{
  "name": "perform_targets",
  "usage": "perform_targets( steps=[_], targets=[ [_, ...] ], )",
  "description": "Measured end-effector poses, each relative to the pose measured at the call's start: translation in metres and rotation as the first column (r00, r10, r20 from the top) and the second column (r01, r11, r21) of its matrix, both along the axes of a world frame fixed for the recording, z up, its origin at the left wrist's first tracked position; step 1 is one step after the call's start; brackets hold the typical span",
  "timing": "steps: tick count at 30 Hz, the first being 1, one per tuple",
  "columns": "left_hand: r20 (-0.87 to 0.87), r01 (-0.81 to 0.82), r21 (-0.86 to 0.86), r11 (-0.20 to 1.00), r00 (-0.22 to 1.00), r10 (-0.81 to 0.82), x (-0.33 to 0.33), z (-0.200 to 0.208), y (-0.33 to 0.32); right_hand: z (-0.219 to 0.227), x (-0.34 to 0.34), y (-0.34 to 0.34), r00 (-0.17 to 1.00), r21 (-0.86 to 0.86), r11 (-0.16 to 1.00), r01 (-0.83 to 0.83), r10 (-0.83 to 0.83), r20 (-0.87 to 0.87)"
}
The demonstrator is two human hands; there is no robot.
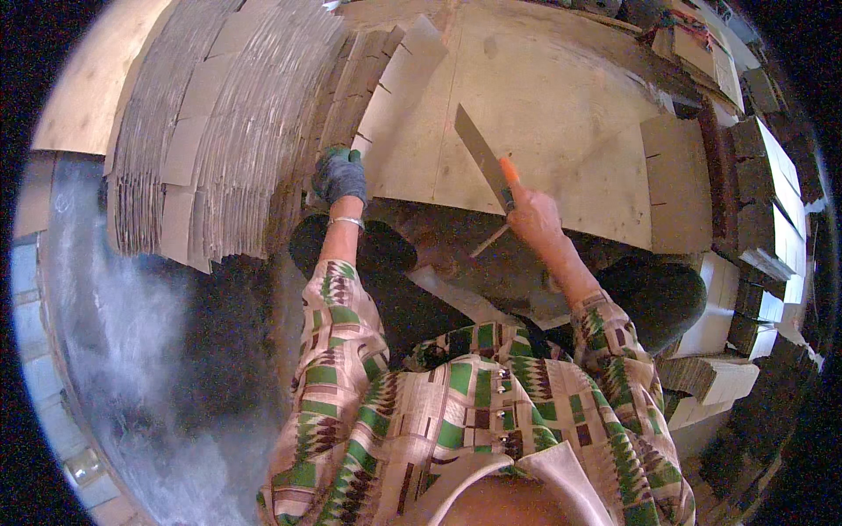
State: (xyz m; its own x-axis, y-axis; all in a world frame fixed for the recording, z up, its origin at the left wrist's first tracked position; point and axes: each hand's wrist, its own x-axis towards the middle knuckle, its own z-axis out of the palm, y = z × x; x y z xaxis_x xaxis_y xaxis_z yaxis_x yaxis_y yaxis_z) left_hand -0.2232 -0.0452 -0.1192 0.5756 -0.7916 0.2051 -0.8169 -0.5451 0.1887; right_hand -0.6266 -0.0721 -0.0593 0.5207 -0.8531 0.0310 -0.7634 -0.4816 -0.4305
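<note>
My left hand, in a dark grey-green glove, is closed at the near end of some slotted cardboard strips. These lean against a long row of cardboard at the left. My right hand is bare apart from an orange cover on one finger. It grips a flat, narrow cardboard strip, held tilted above the near edge of the wooden board. A thin stick pokes out below the same hand; its kind cannot be made out.
A thick row of stacked cardboard fills the left of the wooden board. One cardboard piece stands at the board's right edge. Cardboard stacks lie farther right. Grey floor spreads at the left.
</note>
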Motion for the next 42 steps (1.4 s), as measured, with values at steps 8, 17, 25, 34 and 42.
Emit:
perform_targets(
  steps=[8, 17, 25, 34, 42],
  targets=[
    [-0.316, 0.03, -0.203, 0.979, 0.944, -0.095, -0.044, 0.036, -0.022, 0.027, 0.013, -0.001, 0.982, -0.008, 1.0, -0.012, 0.013, 0.187],
    [-0.2, 0.474, -0.212, 0.855, 0.835, -0.513, -0.172, -0.019, -0.007, 0.029, 0.011, -0.002, 0.996, -0.092, 0.995, -0.039, 0.047, 0.078],
    [-0.274, 0.493, 0.056, 0.868, 0.844, -0.461, -0.196, -0.029, 0.003, 0.008, -0.014, 0.014, 0.997, -0.035, 0.997, -0.062, 0.061, -0.047],
    [-0.346, 0.515, -0.129, 0.848, 0.778, -0.525, -0.204, -0.021, 0.014, 0.014, -0.007, 0.021, 0.996, 0.037, 0.998, -0.044, 0.046, -0.072],
    [-0.333, 0.347, -0.299, 0.889, 0.835, -0.438, -0.221, 0.024, -0.005, 0.036, -0.032, 0.019, 0.994, 0.175, 0.981, 0.082, -0.068, -0.087]
  ],
)
